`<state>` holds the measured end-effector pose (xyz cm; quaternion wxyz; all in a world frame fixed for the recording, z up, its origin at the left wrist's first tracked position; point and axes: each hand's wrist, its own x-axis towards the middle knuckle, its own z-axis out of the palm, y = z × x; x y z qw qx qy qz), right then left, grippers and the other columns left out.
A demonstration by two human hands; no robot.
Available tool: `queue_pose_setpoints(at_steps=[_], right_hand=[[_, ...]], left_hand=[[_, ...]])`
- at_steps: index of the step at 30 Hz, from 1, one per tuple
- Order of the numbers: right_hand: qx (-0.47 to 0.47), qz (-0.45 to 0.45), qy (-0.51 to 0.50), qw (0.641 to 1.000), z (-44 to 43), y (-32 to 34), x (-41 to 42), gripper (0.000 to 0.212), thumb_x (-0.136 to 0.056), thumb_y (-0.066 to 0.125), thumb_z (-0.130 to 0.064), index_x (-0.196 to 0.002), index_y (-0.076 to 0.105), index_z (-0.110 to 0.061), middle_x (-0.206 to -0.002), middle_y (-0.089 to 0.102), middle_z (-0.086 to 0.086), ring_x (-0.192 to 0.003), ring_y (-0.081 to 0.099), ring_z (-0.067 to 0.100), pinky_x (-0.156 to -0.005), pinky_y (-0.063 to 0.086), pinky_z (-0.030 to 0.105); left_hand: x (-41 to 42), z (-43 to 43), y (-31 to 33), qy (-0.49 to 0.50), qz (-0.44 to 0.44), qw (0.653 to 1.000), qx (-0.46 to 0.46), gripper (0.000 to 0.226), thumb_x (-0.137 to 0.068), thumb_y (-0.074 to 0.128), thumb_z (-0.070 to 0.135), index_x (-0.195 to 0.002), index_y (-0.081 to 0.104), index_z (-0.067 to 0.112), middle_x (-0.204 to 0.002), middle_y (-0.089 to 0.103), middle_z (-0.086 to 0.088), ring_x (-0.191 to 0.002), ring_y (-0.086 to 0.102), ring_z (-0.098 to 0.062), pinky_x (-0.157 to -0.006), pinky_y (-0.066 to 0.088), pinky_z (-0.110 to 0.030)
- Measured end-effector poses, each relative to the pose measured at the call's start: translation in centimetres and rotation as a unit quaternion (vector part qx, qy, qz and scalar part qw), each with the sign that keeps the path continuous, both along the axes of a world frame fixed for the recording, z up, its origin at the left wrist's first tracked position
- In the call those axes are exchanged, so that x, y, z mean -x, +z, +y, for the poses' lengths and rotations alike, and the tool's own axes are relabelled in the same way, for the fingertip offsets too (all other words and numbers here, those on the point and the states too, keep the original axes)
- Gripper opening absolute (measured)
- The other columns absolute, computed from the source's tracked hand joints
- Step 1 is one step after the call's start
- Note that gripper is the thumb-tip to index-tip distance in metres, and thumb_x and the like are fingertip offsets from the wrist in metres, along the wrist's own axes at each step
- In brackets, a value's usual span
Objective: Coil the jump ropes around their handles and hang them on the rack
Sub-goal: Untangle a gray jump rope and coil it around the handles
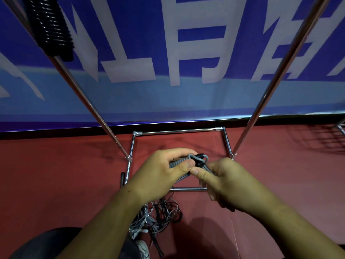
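My left hand (164,171) grips a grey jump rope (182,177) coiled tightly around its handles, thumb pressed near the black handle tip (199,159). My right hand (222,179) pinches the loose end of the grey cord beside that tip. Both hands are over the base of the chrome rack (179,132). A black coiled jump rope (51,25) hangs at the top left by the rack's left pole (89,103). A tangle of grey and black ropes (158,215) lies on the red floor below my hands.
The rack's right pole (276,75) slants up to the top right. A blue banner with white characters (168,53) stands behind the rack. My shoe (142,248) and dark trouser leg show at the bottom. Another metal frame (340,126) sits at the far right.
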<state>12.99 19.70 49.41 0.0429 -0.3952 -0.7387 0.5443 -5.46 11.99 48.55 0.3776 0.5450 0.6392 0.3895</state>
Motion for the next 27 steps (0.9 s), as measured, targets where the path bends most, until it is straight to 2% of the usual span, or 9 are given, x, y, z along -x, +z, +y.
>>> queue_pose_setpoints(at_steps=[4,7,10,12,15,18,22,25,27], right_hand=[[-0.001,0.003,-0.014,1.000,-0.1,-0.4,0.2,0.046,-0.100,0.055,-0.046,-0.077,0.062,-0.007,-0.052,0.058,0.005,-0.036,0.049,0.019,-0.035,0.040,0.027],[-0.017,0.008,-0.014,1.000,-0.3,-0.6,0.2,0.042,-0.104,0.052,-0.039,-0.077,0.062,-0.008,-0.049,0.055,0.004,-0.033,0.047,0.020,-0.035,0.037,0.023],[-0.052,0.001,-0.001,0.999,-0.4,-0.4,0.0,0.042,-0.105,0.049,-0.039,-0.080,0.064,-0.008,-0.044,0.050,0.000,-0.030,0.041,0.008,-0.036,0.030,0.015],[-0.070,0.008,0.008,0.997,-0.5,-0.2,0.0,0.042,-0.105,0.049,-0.038,-0.080,0.064,-0.008,-0.045,0.050,-0.001,-0.032,0.043,0.007,-0.039,0.031,0.012],[-0.089,0.021,0.011,0.996,-0.7,0.1,0.2,0.042,-0.104,0.048,-0.038,-0.077,0.064,-0.011,-0.047,0.053,-0.001,-0.036,0.045,0.005,-0.043,0.033,0.012],[-0.056,0.047,-0.009,0.997,-0.4,0.1,0.0,0.041,-0.105,0.047,-0.038,-0.078,0.064,-0.011,-0.048,0.053,-0.001,-0.033,0.037,0.006,-0.040,0.030,0.015],[-0.030,0.076,-0.003,0.997,-0.2,0.1,-0.3,0.037,-0.105,0.046,-0.035,-0.080,0.062,-0.012,-0.050,0.051,-0.002,-0.033,0.035,0.007,-0.038,0.029,0.017],[0.012,0.102,0.002,0.995,0.0,0.1,-0.4,0.036,-0.106,0.046,-0.033,-0.081,0.063,-0.013,-0.051,0.049,-0.003,-0.035,0.035,0.007,-0.037,0.029,0.017],[0.012,0.106,0.020,0.994,0.2,0.1,-0.4,0.035,-0.106,0.047,-0.033,-0.081,0.063,-0.016,-0.056,0.053,-0.002,-0.039,0.038,0.008,-0.039,0.032,0.018]], left_hand=[[-0.6,0.0,-0.4,0.044,0.007,0.999,-0.014,0.019,-0.097,0.070,0.022,-0.110,0.074,0.035,-0.108,0.074,0.021,-0.105,0.068,0.000,-0.093,0.051,-0.018],[-0.7,-0.1,-0.6,0.065,0.039,0.997,-0.025,0.024,-0.091,0.077,0.027,-0.108,0.072,0.045,-0.106,0.074,0.019,-0.103,0.069,-0.003,-0.093,0.053,-0.028],[-0.4,0.0,-0.3,0.063,0.025,0.997,-0.027,0.025,-0.087,0.081,0.025,-0.107,0.075,0.039,-0.104,0.075,0.018,-0.100,0.070,-0.002,-0.090,0.054,-0.024],[-0.1,0.0,0.0,0.046,0.009,0.999,-0.026,0.024,-0.086,0.082,0.022,-0.106,0.075,0.033,-0.102,0.075,0.017,-0.098,0.070,-0.003,-0.088,0.054,-0.021],[0.0,0.0,0.0,0.018,-0.024,0.999,-0.020,0.020,-0.089,0.078,0.024,-0.105,0.070,0.033,-0.105,0.074,0.015,-0.103,0.069,-0.006,-0.094,0.054,-0.027],[0.1,-0.2,-0.1,0.008,-0.070,0.997,0.008,0.015,-0.095,0.068,0.032,-0.110,0.067,0.032,-0.108,0.075,0.014,-0.106,0.069,-0.004,-0.093,0.053,-0.025],[0.5,-0.2,-0.1,0.007,-0.165,0.986,0.028,0.020,-0.099,0.057,0.031,-0.113,0.069,0.024,-0.111,0.077,-0.004,-0.101,0.071,-0.014,-0.089,0.056,-0.029],[0.4,-0.2,-0.2,0.009,-0.224,0.974,0.038,0.020,-0.097,0.059,0.032,-0.109,0.070,0.020,-0.107,0.076,-0.012,-0.093,0.070,-0.019,-0.083,0.056,-0.030],[0.4,-0.2,-0.1,0.013,-0.245,0.969,0.036,0.020,-0.096,0.065,0.031,-0.107,0.069,0.015,-0.101,0.077,-0.008,-0.090,0.070,-0.015,-0.079,0.055,-0.026]])
